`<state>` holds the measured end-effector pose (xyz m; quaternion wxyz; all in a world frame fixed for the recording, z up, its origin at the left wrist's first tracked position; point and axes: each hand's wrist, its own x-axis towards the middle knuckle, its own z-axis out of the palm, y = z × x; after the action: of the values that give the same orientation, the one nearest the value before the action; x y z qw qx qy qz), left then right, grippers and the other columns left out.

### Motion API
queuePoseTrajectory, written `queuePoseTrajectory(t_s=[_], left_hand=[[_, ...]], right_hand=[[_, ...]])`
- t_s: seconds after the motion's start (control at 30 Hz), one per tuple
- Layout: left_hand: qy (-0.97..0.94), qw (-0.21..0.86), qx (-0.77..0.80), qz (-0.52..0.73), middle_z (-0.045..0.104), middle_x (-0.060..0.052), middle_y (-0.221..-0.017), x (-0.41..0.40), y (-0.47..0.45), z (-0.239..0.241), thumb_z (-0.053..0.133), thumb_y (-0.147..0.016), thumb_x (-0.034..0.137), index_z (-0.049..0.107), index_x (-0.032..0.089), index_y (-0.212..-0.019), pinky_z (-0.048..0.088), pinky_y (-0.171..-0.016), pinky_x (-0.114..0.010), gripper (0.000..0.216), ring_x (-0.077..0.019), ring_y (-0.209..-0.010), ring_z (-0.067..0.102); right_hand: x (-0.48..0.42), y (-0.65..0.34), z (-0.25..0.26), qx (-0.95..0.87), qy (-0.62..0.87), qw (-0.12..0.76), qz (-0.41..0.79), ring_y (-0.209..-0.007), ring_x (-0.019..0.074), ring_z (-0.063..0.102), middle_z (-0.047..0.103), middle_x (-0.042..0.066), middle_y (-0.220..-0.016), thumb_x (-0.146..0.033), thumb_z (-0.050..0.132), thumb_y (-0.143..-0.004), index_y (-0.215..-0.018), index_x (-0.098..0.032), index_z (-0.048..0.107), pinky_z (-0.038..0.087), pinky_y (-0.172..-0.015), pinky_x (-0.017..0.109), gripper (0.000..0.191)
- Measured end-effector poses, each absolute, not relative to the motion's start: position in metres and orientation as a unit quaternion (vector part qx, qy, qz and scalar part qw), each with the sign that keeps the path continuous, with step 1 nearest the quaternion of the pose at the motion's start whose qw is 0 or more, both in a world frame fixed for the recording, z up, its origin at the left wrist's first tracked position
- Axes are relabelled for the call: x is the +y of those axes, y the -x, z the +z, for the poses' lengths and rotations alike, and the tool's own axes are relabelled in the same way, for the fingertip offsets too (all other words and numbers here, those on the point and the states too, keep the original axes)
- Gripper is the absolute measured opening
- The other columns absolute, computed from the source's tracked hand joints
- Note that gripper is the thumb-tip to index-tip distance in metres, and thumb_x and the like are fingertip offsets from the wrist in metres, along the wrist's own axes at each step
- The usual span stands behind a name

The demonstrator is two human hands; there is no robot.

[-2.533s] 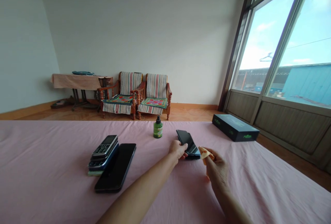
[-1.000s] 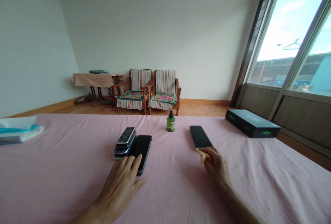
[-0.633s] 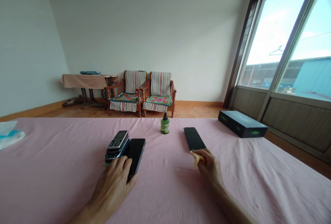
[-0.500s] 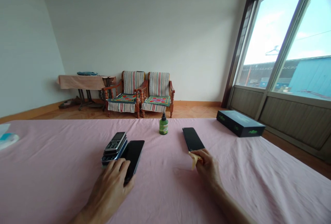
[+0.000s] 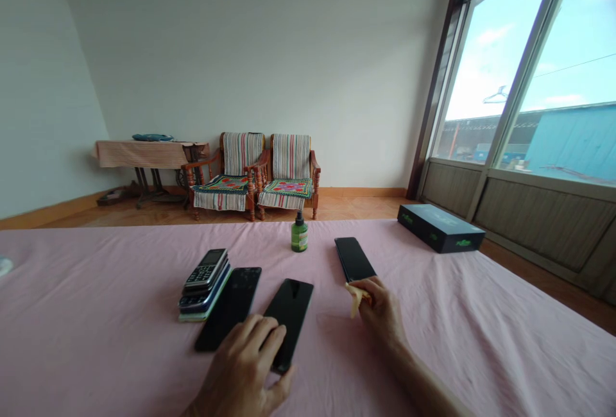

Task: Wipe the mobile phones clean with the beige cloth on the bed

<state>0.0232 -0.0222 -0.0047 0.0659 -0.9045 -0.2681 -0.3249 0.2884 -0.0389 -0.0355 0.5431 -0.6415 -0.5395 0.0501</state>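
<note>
My left hand (image 5: 248,365) grips a black smartphone (image 5: 294,311) by its near part, fingers at one side and thumb at the bottom corner. Left of it, a second black smartphone (image 5: 230,308) lies flat, its near end close to my knuckles. Beside that is a stack of phones with a keypad phone (image 5: 208,269) on top. My right hand (image 5: 382,311) is closed on a small yellow cloth (image 5: 357,298). It rests at the near end of another dark smartphone (image 5: 353,258); whether it grips that phone I cannot tell.
A green spray bottle (image 5: 299,236) stands near the far edge of the pink-covered surface (image 5: 120,289). A black box (image 5: 440,228) lies at the far right. Beyond are two wooden chairs (image 5: 286,173), a cloth-covered table (image 5: 144,154) and a window (image 5: 500,70).
My left hand has moved right with the smartphone, uncovering the one that lies beside the stack. My right hand stays by its phone with the cloth. The view has shifted slightly right.
</note>
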Motion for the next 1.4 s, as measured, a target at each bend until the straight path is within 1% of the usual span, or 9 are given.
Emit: queuePoseTrajectory(t_s=[0.2,0.4,0.53,0.73,0.87,0.97,1.1,1.2,1.4], left_hand=[[0.923,-0.057,-0.264,-0.273,0.065,-0.003,-0.095,-0.039,-0.046,-0.012,0.086,-0.060,0.026,0.065,0.019,-0.099,0.052,-0.080,-0.039,0.045,-0.0252,-0.088,0.058],[0.906,-0.128,-0.261,-0.306,0.062,-0.002,-0.093,-0.040,-0.029,-0.009,0.077,-0.067,0.006,0.063,0.020,-0.096,0.053,-0.077,-0.036,0.034,-0.0221,-0.087,0.059],[0.900,-0.150,-0.270,-0.306,0.061,-0.002,-0.093,-0.039,-0.019,-0.018,0.071,-0.067,-0.002,0.063,0.020,-0.094,0.053,-0.079,-0.033,0.036,-0.0204,-0.087,0.060],[0.911,-0.098,-0.274,-0.291,0.063,-0.001,-0.089,-0.044,-0.022,-0.026,0.076,-0.065,0.001,0.063,0.019,-0.089,0.051,-0.077,-0.032,0.032,-0.0202,-0.083,0.059],[0.918,-0.050,-0.255,-0.299,0.064,0.000,-0.083,-0.042,-0.024,-0.029,0.081,-0.064,0.009,0.062,0.018,-0.085,0.050,-0.070,-0.029,0.029,-0.0192,-0.076,0.058],[0.928,-0.008,-0.219,-0.301,0.064,0.000,-0.080,-0.037,-0.025,-0.033,0.082,-0.064,0.015,0.061,0.016,-0.084,0.048,-0.065,-0.027,0.029,-0.0180,-0.072,0.057],[0.931,0.079,-0.162,-0.317,0.061,0.001,-0.070,-0.034,-0.027,-0.040,0.070,-0.079,0.018,0.060,0.015,-0.079,0.042,-0.057,-0.027,0.011,-0.0161,-0.064,0.053],[0.928,0.133,-0.128,-0.325,0.055,0.001,-0.062,-0.035,-0.028,-0.046,0.055,-0.091,0.018,0.058,0.015,-0.072,0.038,-0.053,-0.028,0.019,-0.0157,-0.057,0.050],[0.923,0.073,-0.167,-0.340,0.057,0.001,-0.066,-0.036,-0.027,-0.049,0.058,-0.091,0.027,0.058,0.016,-0.075,0.042,-0.060,-0.026,0.019,-0.0156,-0.062,0.053]], right_hand=[[-0.043,-0.289,-0.035,-0.541,0.642,0.540,0.058,-0.073,0.0199,0.062,0.064,0.005,-0.080,-0.018,0.051,-0.073,-0.082,-0.018,0.072,0.045,-0.064,0.028,0.023],[-0.046,-0.286,-0.032,-0.555,0.636,0.534,0.046,-0.075,0.0197,0.062,0.064,0.005,-0.083,-0.012,0.051,-0.070,-0.083,-0.019,0.072,0.046,-0.065,0.028,0.026],[-0.054,-0.260,-0.032,-0.618,0.583,0.527,0.042,-0.079,0.0179,0.061,0.062,0.006,-0.089,-0.001,0.044,-0.064,-0.090,-0.019,0.070,0.047,-0.067,0.025,0.041],[-0.062,-0.219,-0.040,-0.738,0.529,0.407,0.100,-0.076,0.0166,0.057,0.059,0.004,-0.079,0.006,0.043,-0.057,-0.081,-0.020,0.070,0.043,-0.062,0.023,0.045],[-0.030,-0.225,-0.039,-0.737,0.538,0.401,0.085,-0.078,0.0170,0.055,0.059,0.004,-0.082,0.008,0.041,-0.058,-0.085,-0.021,0.070,0.043,-0.066,0.025,0.050],[0.005,-0.233,-0.037,-0.720,0.554,0.413,0.061,-0.079,0.0188,0.054,0.058,0.005,-0.079,0.008,0.041,-0.058,-0.080,-0.019,0.071,0.043,-0.070,0.028,0.046],[0.025,-0.229,-0.036,-0.717,0.554,0.418,0.066,-0.082,0.0194,0.055,0.059,0.005,-0.080,0.008,0.041,-0.058,-0.083,-0.018,0.071,0.044,-0.073,0.029,0.047],[0.009,-0.220,-0.036,-0.731,0.540,0.409,0.083,-0.081,0.0182,0.055,0.059,0.004,-0.081,0.009,0.041,-0.055,-0.083,-0.019,0.071,0.044,-0.072,0.027,0.050],[-0.017,-0.209,-0.033,-0.754,0.508,0.395,0.130,-0.082,0.0166,0.055,0.059,0.003,-0.085,0.010,0.041,-0.054,-0.085,-0.020,0.071,0.044,-0.069,0.024,0.052]])
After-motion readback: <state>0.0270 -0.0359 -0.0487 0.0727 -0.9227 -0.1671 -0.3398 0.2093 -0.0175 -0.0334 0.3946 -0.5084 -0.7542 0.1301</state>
